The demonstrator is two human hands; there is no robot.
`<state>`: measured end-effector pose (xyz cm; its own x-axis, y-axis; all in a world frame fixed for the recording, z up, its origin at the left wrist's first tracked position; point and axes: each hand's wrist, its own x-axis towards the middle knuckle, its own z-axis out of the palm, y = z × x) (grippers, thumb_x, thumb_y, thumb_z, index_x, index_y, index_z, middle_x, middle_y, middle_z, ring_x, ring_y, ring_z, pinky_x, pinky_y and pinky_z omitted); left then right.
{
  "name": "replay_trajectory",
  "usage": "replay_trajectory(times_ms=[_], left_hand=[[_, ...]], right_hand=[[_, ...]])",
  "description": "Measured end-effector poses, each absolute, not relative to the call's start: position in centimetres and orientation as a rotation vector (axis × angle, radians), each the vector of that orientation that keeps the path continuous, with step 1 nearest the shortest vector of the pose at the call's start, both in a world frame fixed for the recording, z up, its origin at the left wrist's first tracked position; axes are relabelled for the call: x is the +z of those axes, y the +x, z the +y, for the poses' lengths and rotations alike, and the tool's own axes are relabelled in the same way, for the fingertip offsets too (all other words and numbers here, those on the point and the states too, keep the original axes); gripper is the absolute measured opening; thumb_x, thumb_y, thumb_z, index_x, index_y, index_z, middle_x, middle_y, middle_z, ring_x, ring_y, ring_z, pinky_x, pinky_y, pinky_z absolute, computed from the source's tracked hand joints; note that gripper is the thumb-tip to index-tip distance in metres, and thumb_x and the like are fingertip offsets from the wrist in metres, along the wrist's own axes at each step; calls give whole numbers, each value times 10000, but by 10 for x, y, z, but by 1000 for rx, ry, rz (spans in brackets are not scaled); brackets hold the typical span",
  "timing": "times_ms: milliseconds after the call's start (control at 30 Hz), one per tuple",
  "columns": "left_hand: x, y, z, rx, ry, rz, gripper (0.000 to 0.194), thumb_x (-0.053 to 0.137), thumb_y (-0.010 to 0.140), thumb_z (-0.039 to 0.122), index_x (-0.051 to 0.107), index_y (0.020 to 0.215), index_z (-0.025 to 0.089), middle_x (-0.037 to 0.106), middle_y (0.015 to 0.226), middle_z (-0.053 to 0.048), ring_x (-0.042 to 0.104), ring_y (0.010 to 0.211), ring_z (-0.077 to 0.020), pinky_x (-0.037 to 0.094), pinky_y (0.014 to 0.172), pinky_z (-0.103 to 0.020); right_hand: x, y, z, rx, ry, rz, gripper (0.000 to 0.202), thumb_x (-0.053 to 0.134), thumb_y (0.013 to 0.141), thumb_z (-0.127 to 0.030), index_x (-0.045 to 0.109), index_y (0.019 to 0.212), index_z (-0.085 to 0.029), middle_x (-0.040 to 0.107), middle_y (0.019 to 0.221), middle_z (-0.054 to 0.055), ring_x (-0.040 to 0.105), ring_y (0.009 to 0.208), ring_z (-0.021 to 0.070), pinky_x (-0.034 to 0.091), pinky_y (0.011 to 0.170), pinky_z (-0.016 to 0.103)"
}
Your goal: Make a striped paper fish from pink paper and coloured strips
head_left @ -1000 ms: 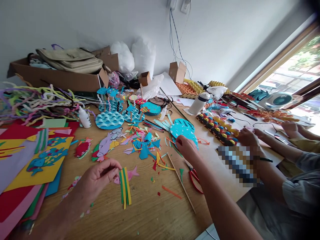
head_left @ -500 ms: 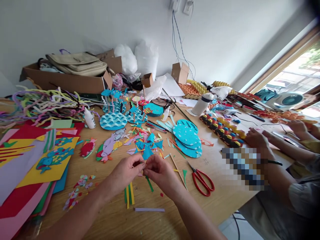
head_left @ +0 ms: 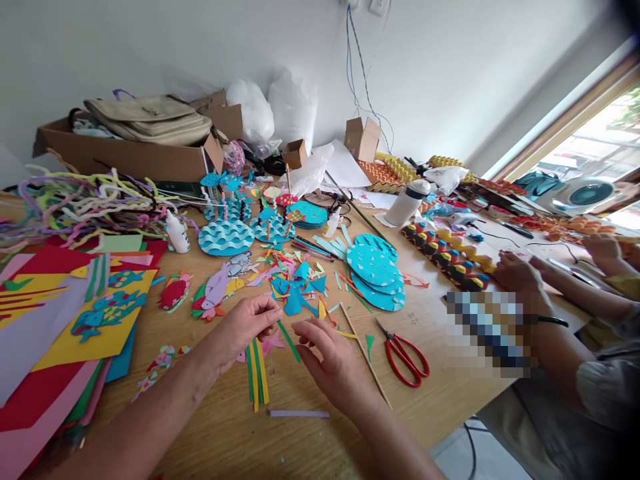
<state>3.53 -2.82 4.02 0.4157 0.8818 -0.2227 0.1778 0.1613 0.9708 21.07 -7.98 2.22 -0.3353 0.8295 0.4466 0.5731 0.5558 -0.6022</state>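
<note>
My left hand (head_left: 257, 320) is closed above the table, thumb and fingers pressed together; what it pinches, if anything, is too small to make out. To its right, my right hand (head_left: 325, 350) has its fingers apart and holds nothing. Between them a green paper strip (head_left: 289, 341) lies slanting. Under my left hand is a pink paper shape (head_left: 271, 341), beside green and yellow strips (head_left: 259, 377). A purple strip (head_left: 299, 414) lies nearer me. Right of my right hand are a thin wooden stick (head_left: 366, 355) and red-handled scissors (head_left: 406, 360).
Blue paper scraps (head_left: 295, 293) and blue discs (head_left: 375, 267) lie beyond my hands. Coloured sheets (head_left: 65, 320) are stacked at left, near a glue bottle (head_left: 177, 233). Another person's hands (head_left: 517, 273) are at the right, by a white bottle (head_left: 407, 203).
My hands, together before, have moved apart. My right hand has opened and shifted slightly right and down; my left has drawn left. The pink shape and more of the strips now show.
</note>
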Motion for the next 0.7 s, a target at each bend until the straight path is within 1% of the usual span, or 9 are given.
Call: replay_trajectory(times_ms=[67, 167, 267, 367, 433, 533, 700], left_hand=[[37, 38, -29, 640, 1348, 1044, 271, 500, 715, 443, 437, 652, 187, 407, 533, 72, 391, 481, -83, 326, 477, -203], [33, 37, -27, 595, 1388, 1041, 268, 496, 722, 437, 463, 638, 185, 422, 504, 71, 400, 458, -88, 313, 457, -206], [28, 32, -23, 563, 1446, 1048, 240, 524, 698, 406, 491, 627, 180, 460, 526, 60, 430, 484, -99, 330, 479, -217], [24, 28, -18, 542, 1525, 1066, 195, 569, 631, 343, 484, 569, 180, 468, 539, 57, 443, 531, -108, 339, 512, -221], [23, 26, -17, 511, 1572, 1073, 170, 564, 615, 321, 487, 557, 181, 475, 540, 56, 447, 540, -113, 341, 516, -224], [21, 22, -15, 455, 1635, 1079, 158, 541, 629, 320, 510, 567, 178, 500, 560, 48, 463, 558, -120, 347, 520, -224], [13, 14, -13, 383, 1747, 1096, 164, 498, 676, 298, 531, 573, 175, 467, 534, 60, 439, 519, -109, 316, 481, -213]], right_hand=[[23, 206, -80, 290, -1059, -2136, 214, 425, 857, -97, 562, 991, -191, 624, 873, 65, 573, 760, 140, 462, 660, 245], [24, 201, -80, 201, -1042, -2186, 203, 414, 870, -95, 602, 882, -170, 635, 818, 63, 572, 722, 138, 454, 648, 238], [22, 199, -83, 174, -1053, -2222, 203, 415, 866, -94, 609, 873, -154, 638, 815, 67, 569, 709, 145, 445, 626, 238], [16, 197, -86, 147, -1058, -2256, 194, 420, 866, -104, 606, 874, -157, 640, 810, 56, 564, 697, 149, 435, 622, 242], [11, 194, -89, 141, -1062, -2283, 196, 413, 867, -105, 601, 878, -159, 640, 819, 53, 566, 706, 153, 432, 627, 245], [2, 190, -90, 155, -1092, -2336, 199, 407, 863, -98, 595, 882, -159, 637, 836, 54, 571, 721, 160, 435, 636, 249], [-8, 185, -88, 189, -1170, -2424, 165, 433, 852, -104, 587, 839, -163, 630, 840, 49, 570, 708, 151, 439, 631, 233]])
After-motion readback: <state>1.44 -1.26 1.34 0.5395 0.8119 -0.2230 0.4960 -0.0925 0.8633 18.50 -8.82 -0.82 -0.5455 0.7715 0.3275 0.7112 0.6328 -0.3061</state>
